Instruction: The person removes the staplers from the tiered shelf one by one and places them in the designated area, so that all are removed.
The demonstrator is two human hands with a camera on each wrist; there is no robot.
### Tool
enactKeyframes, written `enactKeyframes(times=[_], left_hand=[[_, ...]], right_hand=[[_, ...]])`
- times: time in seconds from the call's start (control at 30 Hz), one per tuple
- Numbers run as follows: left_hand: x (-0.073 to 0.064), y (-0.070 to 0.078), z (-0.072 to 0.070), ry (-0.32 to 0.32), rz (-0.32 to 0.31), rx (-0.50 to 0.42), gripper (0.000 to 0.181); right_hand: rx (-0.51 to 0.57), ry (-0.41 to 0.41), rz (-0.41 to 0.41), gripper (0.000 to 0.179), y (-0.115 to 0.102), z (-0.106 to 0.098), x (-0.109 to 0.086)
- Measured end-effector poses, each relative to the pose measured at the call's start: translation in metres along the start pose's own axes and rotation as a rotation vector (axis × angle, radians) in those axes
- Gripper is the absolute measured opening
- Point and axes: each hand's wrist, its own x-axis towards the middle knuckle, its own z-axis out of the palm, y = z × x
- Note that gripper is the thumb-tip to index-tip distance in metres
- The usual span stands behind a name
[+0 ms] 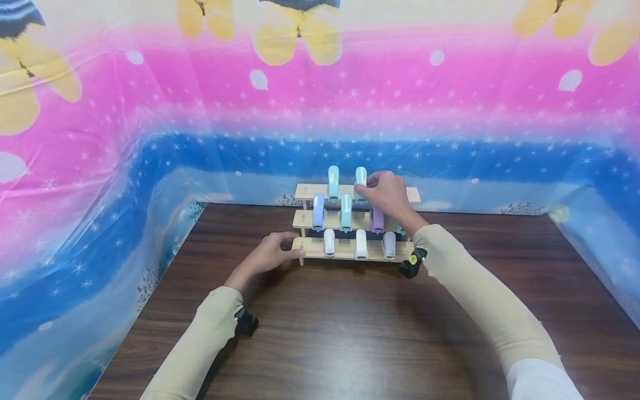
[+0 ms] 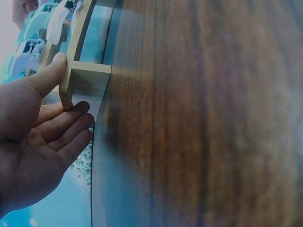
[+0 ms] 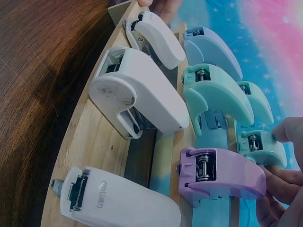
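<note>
A three-tier wooden stand [image 1: 312, 253] holds several staplers. My right hand [image 1: 390, 193] pinches a mint-green stapler [image 1: 360, 175] on the top tier, thumb on one side and fingers on the other. Left of it stands another mint-green stapler [image 1: 333, 180]. On the middle tier are a blue stapler [image 1: 318, 210], a mint-green one and a purple stapler [image 3: 227, 172] just below my right fingers. The bottom tier carries a white stapler [image 3: 137, 90] between two other pale ones. My left hand [image 2: 42, 113] grips the bottom tier's left end, thumb above and fingers below.
The stand is at the back of a dark wood table [image 1: 325, 322]. Behind it hangs a pink and blue printed cloth [image 1: 450, 122], which also covers both sides. Part of another mint-green stapler [image 1: 401, 229] shows beside my right wrist.
</note>
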Motion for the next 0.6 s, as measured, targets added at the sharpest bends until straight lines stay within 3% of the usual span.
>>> enactKeyframes(times=[0.27, 0.6], left_hand=[[0.000, 0.000, 0.001, -0.001, -0.005, 0.003, 0.061], [0.001, -0.002, 0.001, 0.001, -0.010, 0.007, 0.061]], right_hand=[[0.021, 0.030, -0.001, 0.045, -0.001, -0.005, 0.000], [0.039, 0.069, 0.007, 0.049, -0.003, -0.028, 0.003]])
